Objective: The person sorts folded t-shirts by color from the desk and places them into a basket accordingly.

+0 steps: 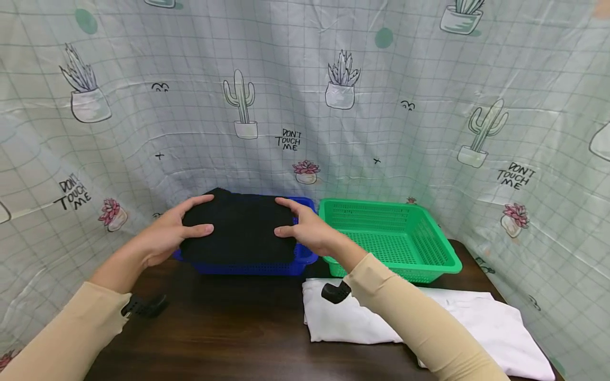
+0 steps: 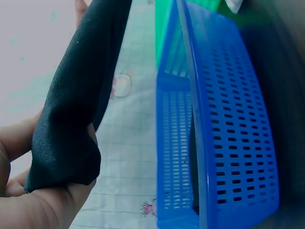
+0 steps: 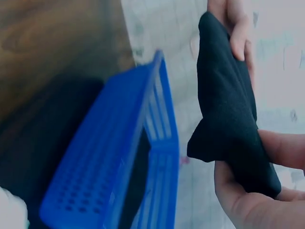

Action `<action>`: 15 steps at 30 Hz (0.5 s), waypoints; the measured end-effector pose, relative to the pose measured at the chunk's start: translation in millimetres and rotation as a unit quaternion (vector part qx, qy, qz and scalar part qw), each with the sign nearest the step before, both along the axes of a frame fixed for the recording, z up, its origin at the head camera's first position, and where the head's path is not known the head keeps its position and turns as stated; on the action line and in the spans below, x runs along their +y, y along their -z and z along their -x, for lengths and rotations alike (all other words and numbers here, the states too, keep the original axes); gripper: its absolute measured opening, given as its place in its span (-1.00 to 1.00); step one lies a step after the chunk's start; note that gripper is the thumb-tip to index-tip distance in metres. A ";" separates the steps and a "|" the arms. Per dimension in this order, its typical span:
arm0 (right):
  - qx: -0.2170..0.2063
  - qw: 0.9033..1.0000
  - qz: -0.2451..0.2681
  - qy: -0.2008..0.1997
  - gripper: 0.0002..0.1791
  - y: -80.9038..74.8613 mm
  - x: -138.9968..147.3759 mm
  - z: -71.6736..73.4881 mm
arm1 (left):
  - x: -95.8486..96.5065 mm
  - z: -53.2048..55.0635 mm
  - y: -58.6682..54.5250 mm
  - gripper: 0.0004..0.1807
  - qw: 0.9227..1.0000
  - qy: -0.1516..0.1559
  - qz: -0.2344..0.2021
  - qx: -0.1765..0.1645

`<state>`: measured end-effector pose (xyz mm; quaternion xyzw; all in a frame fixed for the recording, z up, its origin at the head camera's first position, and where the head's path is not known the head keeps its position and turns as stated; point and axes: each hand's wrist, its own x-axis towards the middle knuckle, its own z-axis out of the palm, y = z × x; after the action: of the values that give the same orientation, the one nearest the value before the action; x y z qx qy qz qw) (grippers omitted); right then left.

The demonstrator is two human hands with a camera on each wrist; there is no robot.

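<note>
Hands, left (image 1: 167,233) and right (image 1: 310,230), pinch the folded black garment (image 1: 240,230) just above the blue basket (image 1: 267,267); white garment (image 1: 352,320) nearer the person looks left to sort.

Black garment (image 1: 240,230): dark, matte, knit-like cloth, folded into a thick flat bundle; held level directly above the blue basket, covering most of its opening in the head view.
Garment edges: left edge pinched by the left hand (image 1: 173,233), right edge pinched by the right hand (image 1: 310,230); the wrist views show the folded layers squeezed between thumb and fingers.
Blue basket (image 1: 267,267): rectangular perforated plastic, upright on the dark wooden table, just beside the green basket; the wrist views show a gap between its rim and the garment.
</note>
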<state>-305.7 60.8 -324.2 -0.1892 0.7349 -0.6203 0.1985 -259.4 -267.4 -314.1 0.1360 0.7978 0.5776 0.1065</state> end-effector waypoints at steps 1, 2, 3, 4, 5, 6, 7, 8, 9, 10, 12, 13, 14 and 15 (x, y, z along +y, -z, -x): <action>-0.001 1.000 0.000 0.004 -0.13 -1.0 0.9 6.0 | 2.4 6.5 -0.6 -0.05 1.000 0.000 -0.002 -0.006; -0.003 1.000 0.004 0.008 -0.14 -1.2 1.6 12.4 | 4.4 13.1 -0.6 -0.04 1.000 0.000 -0.009 -0.013; 0.001 1.000 0.003 0.012 -0.14 -0.8 2.3 18.5 | 6.5 19.4 -0.5 -0.04 1.000 0.000 -0.014 -0.020; 0.005 1.000 0.000 0.017 -0.15 -0.1 2.7 23.9 | 8.2 25.6 -0.1 -0.04 1.000 -0.002 -0.015 -0.024; 0.009 1.000 -0.004 0.023 -0.15 1.1 2.9 29.2 | 10.0 31.6 0.7 -0.04 0.999 -0.003 -0.018 -0.027; 0.013 1.000 -0.006 0.027 -0.16 2.8 2.7 34.2 | 11.6 37.6 2.0 -0.04 0.999 -0.004 -0.024 -0.033; 0.018 0.999 -0.011 0.032 -0.16 4.8 2.2 38.9 | 13.1 43.0 3.0 -0.05 0.999 -0.006 -0.023 -0.033; 0.022 0.999 -0.015 0.037 -0.17 7.3 1.6 43.8 | 14.5 48.3 4.5 -0.05 0.999 -0.008 -0.024 -0.036; 0.024 0.999 -0.019 0.042 -0.17 10.0 0.7 48.3 | 15.8 53.0 6.0 -0.06 0.999 -0.011 -0.022 -0.037; 0.026 0.998 -0.023 0.047 -0.18 12.7 -0.2 52.3 | 16.6 57.6 8.0 -0.07 0.999 -0.014 -0.018 -0.036; 0.028 0.997 -0.032 0.058 -0.18 18.1 -1.9 59.6 | 17.9 65.6 12.4 -0.08 0.999 -0.019 -0.007 -0.034; 0.029 0.997 -0.035 0.064 -0.19 21.0 -2.5 63.0 | 18.3 69.4 15.0 -0.08 0.999 -0.020 -0.003 -0.033; 0.028 0.996 -0.038 0.071 -0.19 23.8 -3.0 66.0 | 18.8 73.1 17.7 -0.08 0.999 -0.021 -0.002 -0.034; 0.029 0.996 -0.041 0.077 -0.19 26.6 -3.4 68.7 | 19.4 76.3 20.3 -0.08 0.999 -0.022 0.000 -0.035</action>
<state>-374.5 57.4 -350.8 -0.1414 0.7774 -0.5975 0.1367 -335.8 -248.0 -334.4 0.0978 0.7962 0.5846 0.1214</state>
